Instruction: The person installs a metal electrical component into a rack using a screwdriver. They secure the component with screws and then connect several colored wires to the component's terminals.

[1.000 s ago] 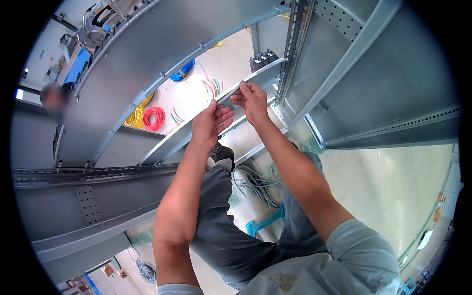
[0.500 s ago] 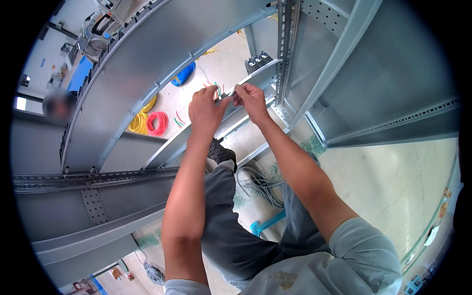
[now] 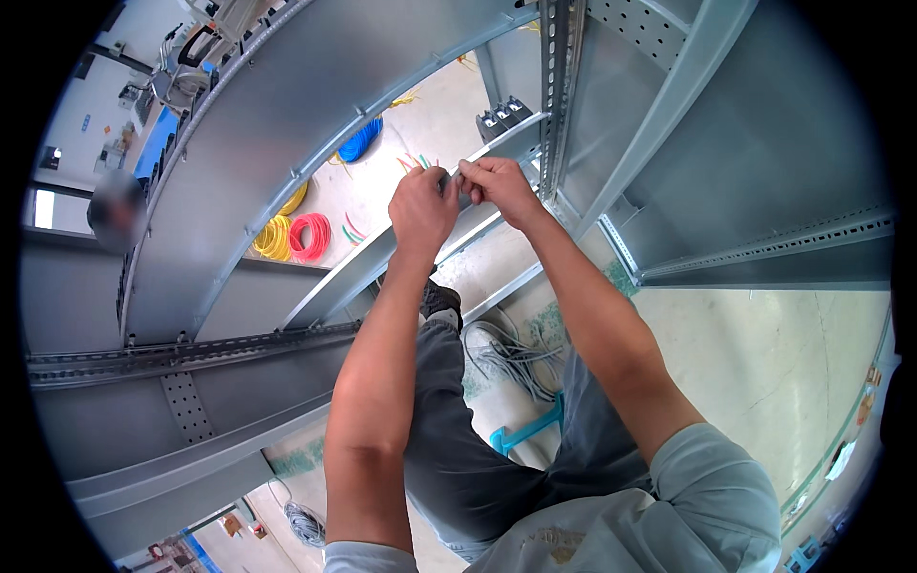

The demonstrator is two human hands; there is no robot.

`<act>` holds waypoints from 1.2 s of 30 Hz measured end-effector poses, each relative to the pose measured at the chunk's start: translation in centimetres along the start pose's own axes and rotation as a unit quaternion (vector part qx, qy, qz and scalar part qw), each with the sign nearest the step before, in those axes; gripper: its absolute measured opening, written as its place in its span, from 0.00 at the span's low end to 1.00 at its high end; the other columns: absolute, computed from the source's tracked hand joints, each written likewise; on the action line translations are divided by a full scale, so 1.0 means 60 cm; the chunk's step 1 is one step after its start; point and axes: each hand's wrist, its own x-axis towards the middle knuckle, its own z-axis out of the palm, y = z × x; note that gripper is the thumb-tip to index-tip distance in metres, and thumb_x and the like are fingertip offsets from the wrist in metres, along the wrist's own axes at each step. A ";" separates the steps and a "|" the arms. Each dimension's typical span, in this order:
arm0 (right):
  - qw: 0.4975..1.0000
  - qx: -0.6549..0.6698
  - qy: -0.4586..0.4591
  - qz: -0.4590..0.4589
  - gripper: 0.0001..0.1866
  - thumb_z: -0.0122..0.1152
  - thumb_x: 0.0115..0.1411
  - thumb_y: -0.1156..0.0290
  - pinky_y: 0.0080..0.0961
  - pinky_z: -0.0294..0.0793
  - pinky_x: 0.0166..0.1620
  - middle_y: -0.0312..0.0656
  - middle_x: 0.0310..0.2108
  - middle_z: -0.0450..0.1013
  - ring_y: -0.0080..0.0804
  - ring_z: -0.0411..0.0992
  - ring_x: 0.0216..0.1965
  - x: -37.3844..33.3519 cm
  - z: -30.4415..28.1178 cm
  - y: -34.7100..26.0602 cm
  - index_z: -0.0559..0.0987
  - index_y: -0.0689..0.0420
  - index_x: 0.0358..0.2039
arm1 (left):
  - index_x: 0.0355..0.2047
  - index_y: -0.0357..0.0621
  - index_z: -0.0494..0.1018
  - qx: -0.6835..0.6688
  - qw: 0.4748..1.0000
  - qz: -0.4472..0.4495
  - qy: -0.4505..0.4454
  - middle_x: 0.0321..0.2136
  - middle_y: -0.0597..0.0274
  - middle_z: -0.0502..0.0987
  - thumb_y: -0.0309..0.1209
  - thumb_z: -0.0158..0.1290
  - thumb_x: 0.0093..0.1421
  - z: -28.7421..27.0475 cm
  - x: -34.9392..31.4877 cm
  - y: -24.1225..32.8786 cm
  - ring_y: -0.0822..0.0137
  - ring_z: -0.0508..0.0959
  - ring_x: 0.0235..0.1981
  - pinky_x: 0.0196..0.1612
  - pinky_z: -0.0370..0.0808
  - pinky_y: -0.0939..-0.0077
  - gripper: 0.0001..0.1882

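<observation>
My left hand (image 3: 423, 212) and my right hand (image 3: 501, 191) meet above a metal crossbar (image 3: 334, 288) of the cabinet frame. Both have their fingers closed and their tips nearly touching. A small dark piece shows by the left fingertips, too small to name. Whatever the right thumb and forefinger pinch is hidden. Just beyond the hands, several short red and green wires (image 3: 413, 162) lie on the floor. A row of black block-shaped electrical parts (image 3: 503, 118) sits near the crossbar's far end.
Wire coils in blue (image 3: 360, 141), yellow (image 3: 272, 239) and red (image 3: 309, 236) lie on the floor beyond the frame. A slotted upright (image 3: 552, 86) rises to the right. Grey cables (image 3: 521, 358) and a turquoise stool-like piece (image 3: 528, 432) are near my legs. Another person stands far left.
Both hands have shifted slightly right within the picture and drawn closer together. The dark piece between them shows less than before.
</observation>
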 end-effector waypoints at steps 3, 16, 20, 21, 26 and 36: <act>1.000 0.008 -0.007 0.003 0.16 0.60 0.68 0.62 0.18 0.65 0.27 0.33 0.22 0.74 0.18 0.68 0.21 0.001 -0.006 0.002 0.82 0.60 0.27 | 0.35 0.44 0.84 0.011 0.998 -0.015 -0.060 0.30 0.52 0.82 0.40 0.61 0.57 -0.017 0.017 0.008 0.52 0.82 0.32 0.37 0.78 0.60 0.13; 1.000 -0.004 -0.008 0.006 0.20 0.56 0.70 0.58 0.18 0.67 0.26 0.34 0.22 0.74 0.18 0.68 0.20 -0.005 0.004 0.004 0.81 0.60 0.26 | 0.30 0.46 0.84 0.022 1.000 -0.008 0.010 0.27 0.53 0.81 0.40 0.63 0.56 0.007 0.006 0.003 0.53 0.82 0.31 0.36 0.78 0.61 0.11; 1.000 0.004 -0.001 0.002 0.20 0.56 0.70 0.58 0.18 0.67 0.26 0.34 0.22 0.74 0.18 0.68 0.20 -0.003 0.008 0.007 0.81 0.59 0.27 | 0.36 0.44 0.84 -0.020 0.996 -0.041 -0.076 0.29 0.52 0.83 0.44 0.63 0.57 -0.015 0.026 -0.010 0.54 0.84 0.31 0.35 0.78 0.65 0.17; 1.000 0.006 -0.003 0.003 0.20 0.56 0.70 0.58 0.18 0.67 0.25 0.34 0.22 0.74 0.18 0.68 0.20 -0.003 0.009 0.007 0.81 0.59 0.27 | 0.36 0.43 0.84 -0.030 0.996 -0.039 -0.071 0.29 0.52 0.83 0.44 0.63 0.57 -0.011 0.022 -0.012 0.54 0.84 0.31 0.35 0.78 0.65 0.17; 1.000 -0.005 0.000 0.015 0.19 0.57 0.69 0.58 0.18 0.66 0.24 0.34 0.22 0.73 0.17 0.68 0.20 -0.007 0.011 0.001 0.80 0.59 0.27 | 0.37 0.41 0.83 -0.023 0.997 -0.018 -0.064 0.30 0.50 0.83 0.43 0.63 0.57 -0.018 0.005 -0.022 0.53 0.84 0.32 0.37 0.78 0.64 0.17; 1.000 -0.001 0.008 0.001 0.20 0.60 0.68 0.58 0.17 0.66 0.24 0.33 0.21 0.73 0.16 0.68 0.19 -0.004 0.012 0.011 0.80 0.60 0.26 | 0.35 0.43 0.83 0.034 0.999 0.014 -0.033 0.29 0.52 0.82 0.38 0.60 0.58 -0.014 -0.006 -0.009 0.51 0.82 0.31 0.35 0.77 0.60 0.12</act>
